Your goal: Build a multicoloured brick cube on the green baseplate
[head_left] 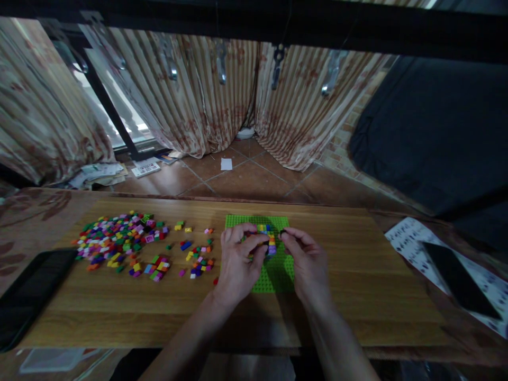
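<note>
A bright green baseplate point(273, 278) lies flat on the wooden board point(357, 296), with a small cluster of coloured bricks point(270, 238) stuck on its middle. My left hand point(238, 259) rests on the plate's left half, fingers curled and pressing on that cluster. My right hand point(305, 259) sits on the right half, thumb and forefinger pinched on a tiny dark brick point(283, 232) just right of the cluster. The hands hide much of the plate.
A heap of small loose bricks point(115, 238) covers the board's left part, with scattered ones point(196, 259) nearer my left hand. A dark phone point(27, 296) lies at the left edge. Another phone point(456, 280) rests on printed paper point(408, 241) at the right.
</note>
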A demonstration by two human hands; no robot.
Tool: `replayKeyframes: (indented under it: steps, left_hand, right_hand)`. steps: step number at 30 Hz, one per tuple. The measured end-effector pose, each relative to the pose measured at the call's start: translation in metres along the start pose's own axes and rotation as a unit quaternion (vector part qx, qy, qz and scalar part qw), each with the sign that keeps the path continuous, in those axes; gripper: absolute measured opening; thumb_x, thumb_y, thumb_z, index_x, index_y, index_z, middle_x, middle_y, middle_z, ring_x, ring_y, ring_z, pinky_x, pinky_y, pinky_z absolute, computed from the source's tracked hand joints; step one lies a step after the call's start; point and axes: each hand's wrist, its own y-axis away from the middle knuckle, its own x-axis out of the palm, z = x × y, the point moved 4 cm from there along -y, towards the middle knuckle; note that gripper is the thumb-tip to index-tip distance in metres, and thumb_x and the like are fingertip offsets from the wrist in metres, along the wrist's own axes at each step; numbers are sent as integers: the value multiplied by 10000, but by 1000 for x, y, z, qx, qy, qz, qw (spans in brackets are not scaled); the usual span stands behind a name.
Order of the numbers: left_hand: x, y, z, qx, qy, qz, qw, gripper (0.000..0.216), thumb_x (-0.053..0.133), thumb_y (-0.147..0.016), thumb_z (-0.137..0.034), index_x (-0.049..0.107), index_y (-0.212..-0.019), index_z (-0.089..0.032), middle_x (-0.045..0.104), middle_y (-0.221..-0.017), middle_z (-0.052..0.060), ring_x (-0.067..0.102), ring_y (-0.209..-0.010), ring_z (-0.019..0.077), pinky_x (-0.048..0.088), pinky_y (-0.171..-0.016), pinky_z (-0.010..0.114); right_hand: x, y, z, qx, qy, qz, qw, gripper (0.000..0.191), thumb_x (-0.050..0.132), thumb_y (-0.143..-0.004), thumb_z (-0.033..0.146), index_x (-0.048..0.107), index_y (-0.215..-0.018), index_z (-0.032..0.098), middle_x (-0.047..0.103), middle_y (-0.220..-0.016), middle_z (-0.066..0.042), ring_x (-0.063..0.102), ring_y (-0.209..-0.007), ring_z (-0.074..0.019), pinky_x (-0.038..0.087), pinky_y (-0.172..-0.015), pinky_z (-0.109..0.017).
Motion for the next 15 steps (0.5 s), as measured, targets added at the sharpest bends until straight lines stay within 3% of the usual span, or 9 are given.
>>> replayKeyframes:
  steps: [6, 15]
  left_hand:
    - [0, 2, 4, -20, -15, 4, 1000, 162, 671, -863, -239, 767, -970, -314, 644, -1108, 37, 559, -1049, 218, 426, -923, 425]
    - [-1, 12, -8, 48, -138, 4, 989, 220, 588, -918, -290, 739, -1078, -313, 627, -1205, 86, 531, -1086, 268, 333, -1003, 558]
  right_hand:
    - [0, 1, 2, 1, 2, -7, 1000, 250, 827, -606, 346, 751, -804, 213, 704, -755, -1, 601, -718, -145, 466, -706, -306]
    - [2, 1, 2, 8, 1, -9, 1000, 247, 831, -585, 331, 757, -787, 211, 704, -730, -2, 602, -707, -146, 466, -682, -296]
